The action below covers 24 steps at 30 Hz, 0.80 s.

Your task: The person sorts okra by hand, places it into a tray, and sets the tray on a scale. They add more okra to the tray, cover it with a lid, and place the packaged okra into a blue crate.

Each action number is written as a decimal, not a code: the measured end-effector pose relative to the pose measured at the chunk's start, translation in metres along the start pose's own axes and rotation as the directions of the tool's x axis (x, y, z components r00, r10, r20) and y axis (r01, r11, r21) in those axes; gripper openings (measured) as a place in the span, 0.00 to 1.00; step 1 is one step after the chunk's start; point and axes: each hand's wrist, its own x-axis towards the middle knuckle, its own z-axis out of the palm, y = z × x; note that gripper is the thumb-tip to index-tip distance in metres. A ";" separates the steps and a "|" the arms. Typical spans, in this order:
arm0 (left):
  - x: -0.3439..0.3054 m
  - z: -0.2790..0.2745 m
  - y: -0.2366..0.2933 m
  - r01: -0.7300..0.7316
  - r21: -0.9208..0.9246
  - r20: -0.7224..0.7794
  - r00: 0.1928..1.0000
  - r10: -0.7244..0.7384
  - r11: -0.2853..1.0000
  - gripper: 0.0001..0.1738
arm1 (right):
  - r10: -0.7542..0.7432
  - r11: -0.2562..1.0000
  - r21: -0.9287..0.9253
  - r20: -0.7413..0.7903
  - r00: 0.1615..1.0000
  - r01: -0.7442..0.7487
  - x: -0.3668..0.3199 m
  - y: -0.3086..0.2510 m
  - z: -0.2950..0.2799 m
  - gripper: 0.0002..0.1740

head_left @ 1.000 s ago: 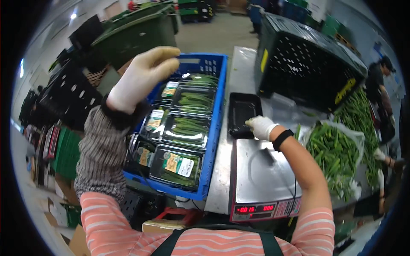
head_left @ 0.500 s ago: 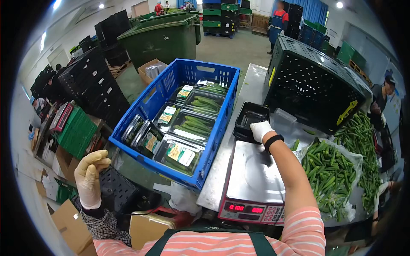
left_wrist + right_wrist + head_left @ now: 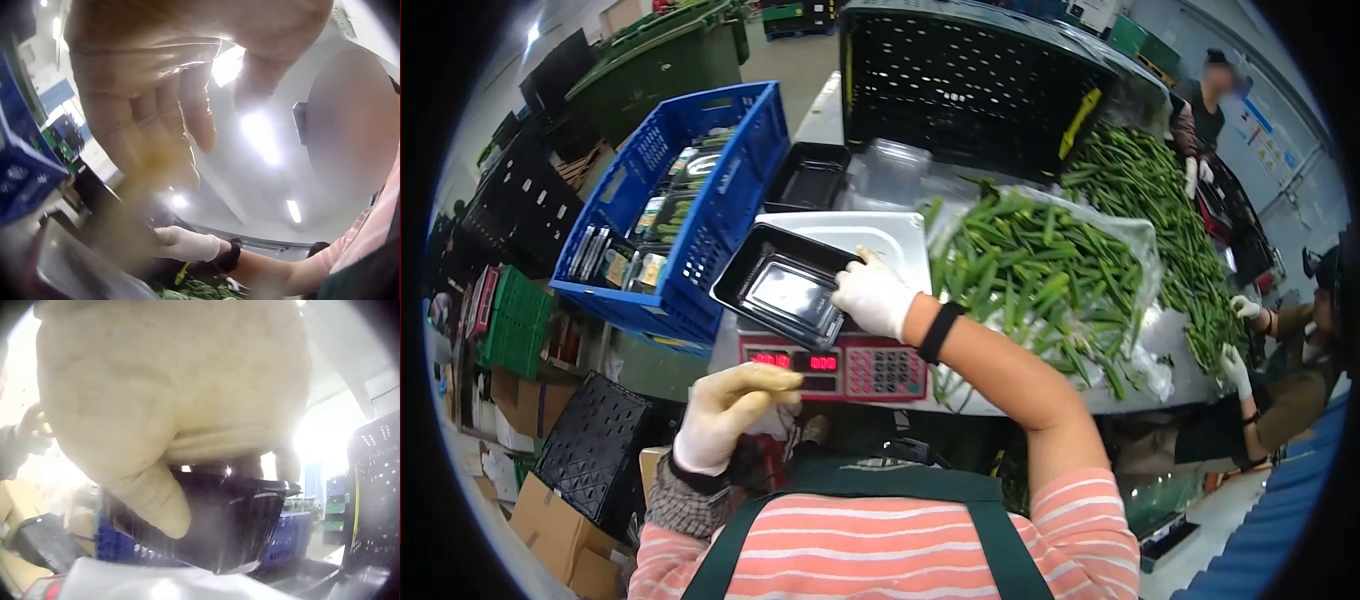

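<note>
My gloved right hand point(image 3: 875, 295) grips the rim of a black plastic tray point(image 3: 785, 295) with nothing in it, held tilted over the scale point(image 3: 905, 240). In the right wrist view the thumb point(image 3: 156, 500) lies along the outside of the tray point(image 3: 231, 519). Just in front of the scale's red display panel, my gloved left hand point(image 3: 735, 415) hovers with its fingers loosely bent and nothing in them. Right of the scale, a heap of okra point(image 3: 1040, 280) lies on a clear plastic bag. More black trays point(image 3: 810, 175) sit behind the scale.
Left of the table stands a blue crate point(image 3: 735, 185) with lidded okra packs. Clear plastic lids point(image 3: 890, 170) lie behind the scale, before a large black crate point(image 3: 970, 90) on its side. A second okra pile point(image 3: 1160, 200) spreads at right, where other people's gloved hands point(image 3: 1235, 370) work.
My right hand has lifted the tray from behind the scale and brought it forward over the platform. The left hand has moved from the blue crate down, then right toward the scale. The head view has turned right.
</note>
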 end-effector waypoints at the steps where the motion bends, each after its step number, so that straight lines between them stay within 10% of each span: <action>1: 0.007 0.018 -0.007 -0.019 -0.043 0.089 0.996 0.023 0.999 0.12 | 0.030 0.999 0.037 -0.180 0.983 -0.023 -0.011 -0.003 0.008 0.13; 4: 0.019 0.063 -0.014 0.014 -0.097 0.198 0.980 0.006 0.995 0.13 | 0.097 0.991 0.134 -0.527 0.844 -0.030 -0.054 -0.004 0.002 0.25; 8: 0.028 0.097 -0.039 0.170 -0.105 0.258 0.956 -0.139 0.980 0.12 | 0.289 0.892 0.434 -0.329 0.899 -0.128 -0.155 0.045 0.006 0.21; 11: 0.033 0.114 -0.069 0.291 -0.167 0.267 0.933 -0.241 0.942 0.13 | 0.737 0.656 0.388 -0.142 0.661 -0.648 -0.251 0.096 0.063 0.12; 14: 0.037 0.129 -0.094 0.392 -0.237 0.276 0.904 -0.325 0.889 0.14 | 0.870 0.478 0.369 -0.076 0.487 -0.797 -0.293 0.126 0.085 0.13; 19: 0.045 0.151 -0.106 0.436 -0.228 0.321 0.878 -0.356 0.871 0.14 | 0.665 0.736 -0.079 -0.103 0.740 -0.672 -0.266 0.150 0.117 0.24; 24: 0.049 0.157 -0.115 0.490 -0.264 0.315 0.858 -0.406 0.831 0.15 | 0.699 0.710 -0.229 0.109 0.707 -0.666 -0.254 0.164 0.126 0.16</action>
